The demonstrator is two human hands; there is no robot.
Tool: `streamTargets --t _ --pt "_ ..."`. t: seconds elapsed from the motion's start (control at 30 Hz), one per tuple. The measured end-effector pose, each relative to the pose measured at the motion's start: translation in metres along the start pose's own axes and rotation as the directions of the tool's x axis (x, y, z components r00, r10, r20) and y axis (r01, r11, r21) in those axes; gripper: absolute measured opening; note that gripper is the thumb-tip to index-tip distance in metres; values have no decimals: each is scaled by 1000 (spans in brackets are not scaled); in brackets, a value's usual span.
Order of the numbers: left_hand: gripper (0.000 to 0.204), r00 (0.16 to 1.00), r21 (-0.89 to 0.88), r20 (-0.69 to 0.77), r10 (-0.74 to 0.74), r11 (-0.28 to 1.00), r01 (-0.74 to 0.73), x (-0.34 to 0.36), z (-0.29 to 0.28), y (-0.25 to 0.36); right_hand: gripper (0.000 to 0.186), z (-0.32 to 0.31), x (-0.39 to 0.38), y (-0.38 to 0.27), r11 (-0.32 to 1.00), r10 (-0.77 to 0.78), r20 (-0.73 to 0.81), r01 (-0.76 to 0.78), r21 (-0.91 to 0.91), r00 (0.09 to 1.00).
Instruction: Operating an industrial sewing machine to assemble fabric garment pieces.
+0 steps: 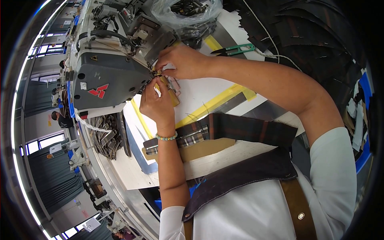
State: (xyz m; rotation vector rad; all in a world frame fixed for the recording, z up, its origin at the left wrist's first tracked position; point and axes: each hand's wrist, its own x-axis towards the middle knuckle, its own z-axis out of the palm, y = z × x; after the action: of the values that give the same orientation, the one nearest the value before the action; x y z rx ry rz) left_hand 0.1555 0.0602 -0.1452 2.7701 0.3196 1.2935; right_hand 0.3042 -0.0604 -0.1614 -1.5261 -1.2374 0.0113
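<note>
Both my hands meet at the needle end of a grey sewing machine [106,80]. My left hand [157,103], with a beaded bracelet [166,137] at its wrist, has thumb and forefinger pinched just below the needle area. Coming in from the right, my right hand [184,63] holds its thumb and fingertips together beside the same spot. Whatever lies between the fingertips is too small to make out. Below the left wrist, a dark plaid fabric strip [244,130] with a zipper [192,137] lies partly over a tan piece [216,147].
Green-handled thread snips [236,49] lie right of my right hand, near a clear plastic bag [188,20] of dark pieces. Yellow tape [216,105] marks the white work surface. Folded plaid pieces [106,134] lie at left, and dark fabric [304,36] is piled far right.
</note>
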Motion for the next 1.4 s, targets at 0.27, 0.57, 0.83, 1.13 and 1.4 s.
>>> streamTargets --t 0.27,0.57,0.83,1.13,1.4 --pt "10 998 4 23 -66 998 66 1 -5 7 23 1 0 -2 1000 11 3 -11 1 1000" --pt "9 996 -29 11 -87 996 87 -1 -3 4 22 1 1 -1 1000 20 20 -20 -9 1000" --pt "7 999 18 -35 7 1000 -6 -2 3 -1 21 3 0 -1 1000 27 12 -27 -12 1000" --pt "6 981 109 -59 186 978 -179 4 4 -7 21 8 5 -2 996 77 15 -77 36 997" --pt "11 982 149 -27 185 973 -179 3 -5 6 10 0 5 -2 999 51 -37 -51 1 998"
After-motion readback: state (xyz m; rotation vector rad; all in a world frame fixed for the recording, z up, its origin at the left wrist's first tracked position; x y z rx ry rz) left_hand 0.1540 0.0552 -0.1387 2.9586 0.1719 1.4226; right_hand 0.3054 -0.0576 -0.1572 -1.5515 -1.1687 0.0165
